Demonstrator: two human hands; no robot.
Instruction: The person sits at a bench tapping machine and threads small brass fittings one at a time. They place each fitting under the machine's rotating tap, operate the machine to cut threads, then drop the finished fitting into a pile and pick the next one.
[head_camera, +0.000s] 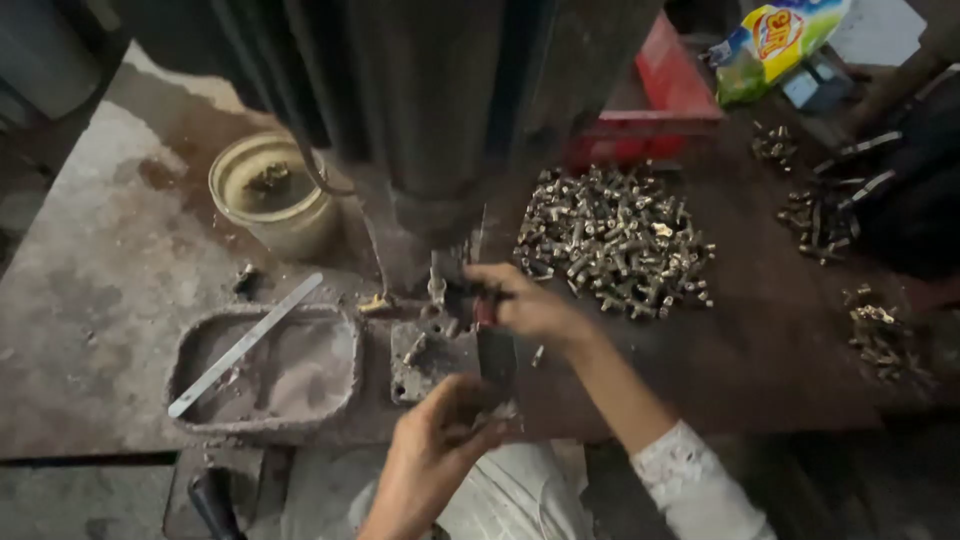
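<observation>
A dark upright machine column (440, 100) fills the upper centre of the head view and comes down to a work area at its foot. It stands on a grimy, stained work surface (90, 300) that runs across the whole scene. Behind the column, to the right, sits a red box (665, 85), and beside that lies a colourful plastic packet (775, 35). On the surface right of the column lies a broad heap of small brass fittings (615, 240), with smaller scattered clusters of similar parts (880, 340) well apart at the far right. Left of the column stands a round, pale container (270, 195) with a few metal pieces inside. Nearer the person is a shallow rectangular tray (265, 370), coated in grey residue, with a flat light-coloured strip (245, 343) lying diagonally across it. Between the tray and the hands sits a small metal fixture plate (425, 360) at the machine's foot. The right hand (525, 305) reaches in to the point directly below the column, fingers pinched narrow on a small dark part (475, 292); the part's exact shape cannot be told. The left hand (440, 435) is lower, just beside the fixture plate's near edge, fingers curled closed; whether it holds anything cannot be told.
</observation>
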